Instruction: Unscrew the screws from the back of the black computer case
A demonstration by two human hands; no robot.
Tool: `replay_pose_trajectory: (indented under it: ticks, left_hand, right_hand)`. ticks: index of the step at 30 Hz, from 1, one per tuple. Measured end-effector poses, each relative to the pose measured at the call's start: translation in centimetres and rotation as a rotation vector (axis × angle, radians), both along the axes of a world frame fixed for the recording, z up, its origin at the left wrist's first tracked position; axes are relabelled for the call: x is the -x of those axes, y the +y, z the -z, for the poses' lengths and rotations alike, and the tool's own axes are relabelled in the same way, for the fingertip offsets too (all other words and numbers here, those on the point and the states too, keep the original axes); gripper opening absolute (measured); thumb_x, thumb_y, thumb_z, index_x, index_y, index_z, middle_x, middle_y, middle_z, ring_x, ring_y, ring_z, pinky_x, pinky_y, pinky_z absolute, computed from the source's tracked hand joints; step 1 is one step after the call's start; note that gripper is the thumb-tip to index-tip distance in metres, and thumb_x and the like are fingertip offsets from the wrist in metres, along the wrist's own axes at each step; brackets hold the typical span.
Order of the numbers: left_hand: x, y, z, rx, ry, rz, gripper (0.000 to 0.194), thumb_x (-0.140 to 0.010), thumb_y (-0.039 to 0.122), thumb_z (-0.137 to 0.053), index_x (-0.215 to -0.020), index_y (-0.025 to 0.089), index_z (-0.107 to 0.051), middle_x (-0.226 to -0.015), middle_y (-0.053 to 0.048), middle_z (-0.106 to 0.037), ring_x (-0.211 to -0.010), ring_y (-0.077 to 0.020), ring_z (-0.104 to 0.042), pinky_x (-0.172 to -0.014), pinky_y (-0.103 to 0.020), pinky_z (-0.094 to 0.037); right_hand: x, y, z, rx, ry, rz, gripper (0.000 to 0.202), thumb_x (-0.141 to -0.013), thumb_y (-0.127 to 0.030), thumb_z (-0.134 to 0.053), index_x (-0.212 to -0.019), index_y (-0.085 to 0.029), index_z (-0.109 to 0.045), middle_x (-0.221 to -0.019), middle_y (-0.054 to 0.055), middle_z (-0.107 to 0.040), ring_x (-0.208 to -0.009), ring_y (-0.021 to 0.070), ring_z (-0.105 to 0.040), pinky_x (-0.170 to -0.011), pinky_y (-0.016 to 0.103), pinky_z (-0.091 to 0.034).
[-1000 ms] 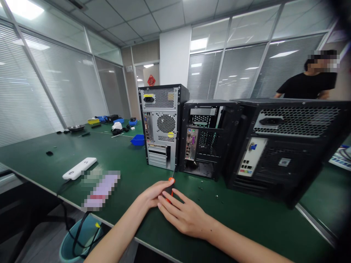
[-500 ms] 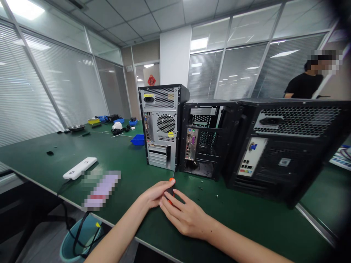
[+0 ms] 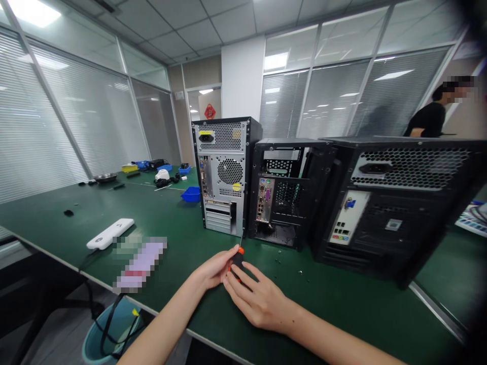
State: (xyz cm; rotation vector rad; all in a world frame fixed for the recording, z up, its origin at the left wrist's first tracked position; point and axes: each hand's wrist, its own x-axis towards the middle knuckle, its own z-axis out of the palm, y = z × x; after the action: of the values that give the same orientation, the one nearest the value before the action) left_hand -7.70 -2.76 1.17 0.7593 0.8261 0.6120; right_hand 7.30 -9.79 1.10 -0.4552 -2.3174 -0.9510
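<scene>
Both my hands are wrapped round a black and orange screwdriver (image 3: 237, 259) in front of the left computer case (image 3: 222, 175). Its thin shaft reaches up to the lower right corner of that case's silver rear panel. My left hand (image 3: 217, 266) grips the handle from the left, near its orange collar. From the right, the fingers of my right hand (image 3: 256, 296) curl against the lower handle. Several small screws (image 3: 300, 272) lie on the table right of my hands.
Two black computer cases (image 3: 289, 192) (image 3: 395, 203) stand to the right. On the green table (image 3: 167, 223) are a blue tray (image 3: 190, 194), a white power strip (image 3: 111, 233) and a blurred purple item (image 3: 142, 263). A person (image 3: 428, 119) is behind, far right.
The screwdriver handle has turned slightly between my hands, and my fingers have shifted a little. The person at the back has moved to the right.
</scene>
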Motion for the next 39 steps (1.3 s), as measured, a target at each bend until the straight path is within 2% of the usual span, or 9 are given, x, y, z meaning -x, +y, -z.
replay_pose_trajectory:
  ticks: [15, 28, 33, 39]
  left_hand:
    - [0.22, 0.21, 0.39, -0.003, -0.005, 0.010, 0.036, -0.077, 0.049, -0.061, -0.069, 0.016, -0.051, -0.050, 0.002, -0.053, -0.040, -0.0087, -0.047, -0.042, -0.019, -0.035]
    - [0.55, 0.65, 0.77, 0.070, -0.108, 0.103, 0.038, -0.087, 0.045, -0.048, -0.087, 0.009, -0.062, -0.064, -0.004, -0.062, -0.053, -0.0123, -0.059, -0.053, -0.023, -0.046]
    - [0.75, 0.90, 1.02, 0.121, -0.187, 0.155, 0.040, -0.089, 0.044, -0.044, -0.091, 0.008, -0.062, -0.069, -0.006, -0.065, -0.057, -0.0138, -0.062, -0.054, -0.024, -0.047]
    - [0.88, 0.88, 0.69, 0.142, -0.195, 0.165, 0.037, -0.091, 0.040, -0.043, -0.092, 0.008, -0.062, -0.071, -0.007, -0.067, -0.058, -0.0136, -0.063, -0.054, -0.024, -0.047]
  right_hand:
    - [0.13, -0.11, 0.13, 0.023, 0.009, -0.025, 0.031, -0.088, -0.011, -0.040, -0.106, -0.005, -0.064, -0.108, 0.012, -0.064, -0.107, 0.0280, -0.056, -0.092, 0.044, -0.045]
    - [0.24, -0.23, -0.07, 0.018, 0.042, -0.007, 0.029, -0.086, -0.010, -0.039, -0.100, -0.006, -0.064, -0.103, 0.012, -0.063, -0.098, 0.0272, -0.058, -0.092, 0.045, -0.045]
    - [0.24, -0.38, -0.03, 0.027, 0.049, 0.001, 0.028, -0.085, -0.011, -0.042, -0.099, -0.005, -0.064, -0.103, 0.013, -0.063, -0.095, 0.0277, -0.058, -0.091, 0.045, -0.046]
    - [0.21, -0.39, 0.10, 0.034, 0.056, -0.002, 0.027, -0.085, -0.010, -0.042, -0.099, -0.006, -0.065, -0.102, 0.013, -0.062, -0.095, 0.0277, -0.057, -0.089, 0.046, -0.047]
